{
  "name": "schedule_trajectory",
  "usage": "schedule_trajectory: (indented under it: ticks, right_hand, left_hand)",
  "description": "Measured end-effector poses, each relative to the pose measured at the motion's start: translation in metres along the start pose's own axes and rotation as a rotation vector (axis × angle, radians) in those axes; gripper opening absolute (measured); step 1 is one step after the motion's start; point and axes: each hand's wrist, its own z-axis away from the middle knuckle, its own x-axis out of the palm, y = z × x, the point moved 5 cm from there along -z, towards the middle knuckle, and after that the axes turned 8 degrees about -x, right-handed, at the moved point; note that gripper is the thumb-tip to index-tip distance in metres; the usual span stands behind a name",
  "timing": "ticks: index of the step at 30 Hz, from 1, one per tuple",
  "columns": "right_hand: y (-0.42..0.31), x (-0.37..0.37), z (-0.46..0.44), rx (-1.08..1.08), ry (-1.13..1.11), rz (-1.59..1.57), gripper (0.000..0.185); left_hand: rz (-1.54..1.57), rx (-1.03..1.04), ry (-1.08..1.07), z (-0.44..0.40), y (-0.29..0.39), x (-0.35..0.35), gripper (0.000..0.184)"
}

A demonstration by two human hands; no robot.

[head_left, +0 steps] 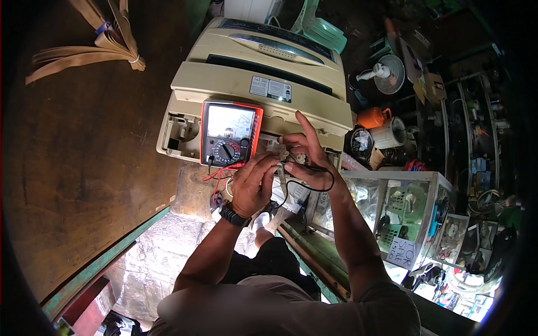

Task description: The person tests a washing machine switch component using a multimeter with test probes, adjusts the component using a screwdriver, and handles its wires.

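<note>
The left forearm [204, 255] and the right forearm [354, 229] are stretched forward and angled inward, so that the two hands are brought close together. The left hand [255, 182] is bent, its fingertips gathered in a pinch. On the right hand [314, 158], one finger is held out straight, while others are curled toward the thumb.

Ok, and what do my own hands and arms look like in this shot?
Both your left hand and right hand are bare. A black band, possibly a watch, circles the left wrist; nothing shows on the right wrist. The forearms are uncovered, and a dark grey short sleeve shows on the right upper arm.
</note>
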Motion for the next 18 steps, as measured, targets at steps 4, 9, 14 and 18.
schedule_trajectory:
  ticks: [4,9,14,18]
  right_hand:
    - [0.0011,-0.0009,0.0011,0.006,0.006,-0.002,0.113]
    - [0.0029,-0.0016,0.0023,0.009,0.007,-0.015,0.113]
    - [-0.0005,-0.0013,0.0009,0.009,0.008,-0.013,0.112]
    - [0.0004,-0.0009,0.0002,0.012,0.009,0.002,0.112]
  left_hand:
    - [-0.005,0.009,-0.003,0.0003,-0.0001,0.0007,0.025]
    - [0.001,0.000,-0.007,0.0010,-0.0017,0.0021,0.024]
    - [0.012,-0.029,-0.010,0.0011,-0.0019,0.0018,0.024]
    - [-0.005,-0.014,-0.004,0.0002,-0.0009,0.0008,0.024]
